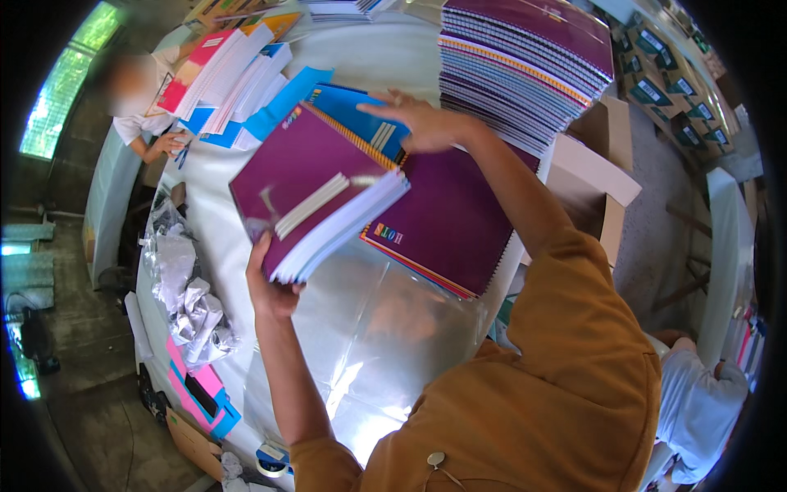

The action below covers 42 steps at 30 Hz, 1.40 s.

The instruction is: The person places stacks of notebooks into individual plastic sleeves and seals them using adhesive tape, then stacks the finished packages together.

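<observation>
The left hand grips a small stack of purple-covered spiral-bound notebooks at its lower corner, thumb on the cover and fingers curled under the white page edges, so the stack hangs tilted above the white-covered table. From that hand the stack rises toward one o'clock. The right hand lies flat, fingers spread, holding nothing, on the far edge of the stack, where a blue-covered notebook shows beneath.

At four o'clock from the held stack, a second group of purple notebooks with orange-edged covers lies flat on the table. At six o'clock a sheet of clear glossy plastic film spreads across the table toward the person. A tall pile of spiral notebooks stands at one o'clock, just beyond the right hand.

To handle this step well, I judge that the one-corner grip is the weak point: the lower notebooks fan out at the page edges and could slide free. Keeping the right palm pressed on the top edge while squaring the spines together would steady them. Lowering the stack level, not tilted, should keep the covers aligned.

Another person's hand rests at ten o'clock beside mixed pink, white and blue notebooks. Crumpled plastic wrap lies at eight o'clock.
</observation>
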Tool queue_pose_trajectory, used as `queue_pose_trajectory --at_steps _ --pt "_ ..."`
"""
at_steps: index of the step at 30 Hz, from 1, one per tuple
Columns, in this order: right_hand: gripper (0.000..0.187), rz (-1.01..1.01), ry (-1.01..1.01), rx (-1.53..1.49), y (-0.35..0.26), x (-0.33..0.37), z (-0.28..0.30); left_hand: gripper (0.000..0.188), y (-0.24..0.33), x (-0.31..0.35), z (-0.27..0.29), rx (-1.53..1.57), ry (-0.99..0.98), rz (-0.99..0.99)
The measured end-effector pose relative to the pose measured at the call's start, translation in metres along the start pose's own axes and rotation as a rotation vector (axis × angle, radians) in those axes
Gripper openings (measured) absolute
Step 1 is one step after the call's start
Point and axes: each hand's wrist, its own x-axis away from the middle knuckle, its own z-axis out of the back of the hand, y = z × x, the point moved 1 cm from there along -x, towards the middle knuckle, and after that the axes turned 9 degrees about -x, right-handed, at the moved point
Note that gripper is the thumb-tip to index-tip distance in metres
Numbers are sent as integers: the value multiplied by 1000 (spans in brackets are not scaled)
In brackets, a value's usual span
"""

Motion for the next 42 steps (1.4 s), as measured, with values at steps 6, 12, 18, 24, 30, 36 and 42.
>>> queue_pose_trajectory --at_steps 6,12,18,24,30,36,42 --pt "105 704 357 -466 -82 22 -70 48 -20 118 38 249 -18 160" --pt "74 869 -216 -1071 -205 46 -99 72 -71 264 115 539 -134 150" --pt "85 585 -173 -1139 -263 96 -151 97 -139 341 148 -503 662 -584" --pt "88 591 -99 -986 -250 142 -226 85 -275 307 140 -366 779 -485" --pt "91 319 -320 -1244 -153 151 -337 69 -382 235 180 -642 703 -477" --pt "65 325 -112 -886 -211 153 -299 65 -297 266 138 -308 873 -544" --pt "53 -141 -357 -750 -246 135 -292 71 -248 286 148 -263 938 -137"
